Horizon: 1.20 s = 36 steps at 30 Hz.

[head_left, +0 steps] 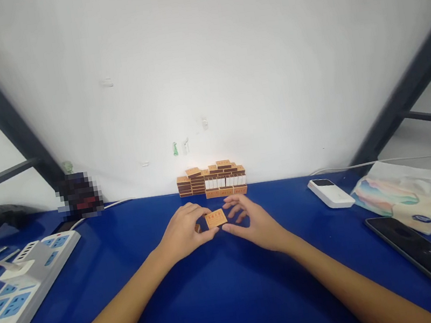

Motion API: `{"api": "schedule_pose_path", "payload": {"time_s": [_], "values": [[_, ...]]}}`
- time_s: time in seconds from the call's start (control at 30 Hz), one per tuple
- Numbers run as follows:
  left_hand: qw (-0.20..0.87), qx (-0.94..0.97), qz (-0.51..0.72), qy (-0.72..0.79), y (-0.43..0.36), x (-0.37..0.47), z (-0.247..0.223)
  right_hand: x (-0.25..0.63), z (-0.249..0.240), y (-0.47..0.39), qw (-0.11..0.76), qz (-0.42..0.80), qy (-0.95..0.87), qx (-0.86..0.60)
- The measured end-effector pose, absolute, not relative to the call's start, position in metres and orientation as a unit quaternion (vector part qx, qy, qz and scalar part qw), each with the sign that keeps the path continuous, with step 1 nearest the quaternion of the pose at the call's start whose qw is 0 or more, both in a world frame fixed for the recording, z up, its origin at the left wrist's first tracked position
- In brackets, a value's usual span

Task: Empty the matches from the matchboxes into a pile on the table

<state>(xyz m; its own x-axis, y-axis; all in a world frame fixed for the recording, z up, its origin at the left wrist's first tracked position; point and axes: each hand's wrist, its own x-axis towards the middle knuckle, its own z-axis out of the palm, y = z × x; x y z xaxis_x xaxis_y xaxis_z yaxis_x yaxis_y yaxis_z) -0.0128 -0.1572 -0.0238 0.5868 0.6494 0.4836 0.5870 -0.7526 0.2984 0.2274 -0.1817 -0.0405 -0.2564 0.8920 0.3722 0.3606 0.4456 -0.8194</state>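
Observation:
A small orange box (216,218) with dark printing is between my two hands near the middle of the blue table. My left hand (186,228) pinches its left end between thumb and fingers. Part of another small box (197,228) shows under the left palm. My right hand (249,218) is at the box's right side, its fingers apart and curved, holding nothing. Beyond the hands, against the wall, stands a stack of similar boxes (198,184), some with white sides facing out.
On the left lies a white power strip (41,276) with a plug and cable. To the right are a white device (330,193), a tissue pack (393,199) and a black phone (426,253). The blue table (229,301) meets a white wall behind.

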Motion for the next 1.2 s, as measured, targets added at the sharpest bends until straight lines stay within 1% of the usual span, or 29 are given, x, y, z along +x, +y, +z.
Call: {"api": "schedule_pose_path", "payload": {"time_s": [0.07,0.1,0.13,0.23,0.3,0.37,0.57,0.7,1.03,1.2], "values": [[0.036,0.876,0.320,0.358,-0.156,-0.013,-0.023,0.224,-0.040,-0.185,0.505,0.327,-0.659,-0.450],[0.028,0.872,0.329,0.361,-0.156,-0.012,-0.022,0.221,-0.040,-0.187,0.523,0.346,-0.636,-0.450],[0.022,0.870,0.334,0.361,-0.157,-0.011,-0.022,0.217,-0.039,-0.189,0.524,0.374,-0.624,-0.442],[0.021,0.876,0.328,0.354,-0.161,-0.005,-0.023,0.204,-0.037,-0.196,0.473,0.477,-0.622,-0.401],[0.029,0.876,0.325,0.355,-0.164,-0.003,-0.024,0.201,-0.037,-0.197,0.464,0.510,-0.604,-0.400],[0.040,0.874,0.322,0.361,-0.165,-0.003,-0.025,0.204,-0.038,-0.195,0.467,0.511,-0.586,-0.421],[0.063,0.883,0.293,0.361,-0.162,-0.007,-0.030,0.219,-0.046,-0.185,0.428,0.529,-0.577,-0.452],[0.065,0.884,0.278,0.369,-0.158,-0.009,-0.033,0.219,-0.049,-0.184,0.432,0.509,-0.577,-0.471],[0.121,0.865,0.303,0.381,-0.159,-0.010,-0.030,0.222,-0.052,-0.180,0.440,0.499,-0.577,-0.474],[0.131,0.859,0.308,0.388,-0.158,-0.011,-0.030,0.223,-0.053,-0.179,0.446,0.489,-0.571,-0.486]]}}
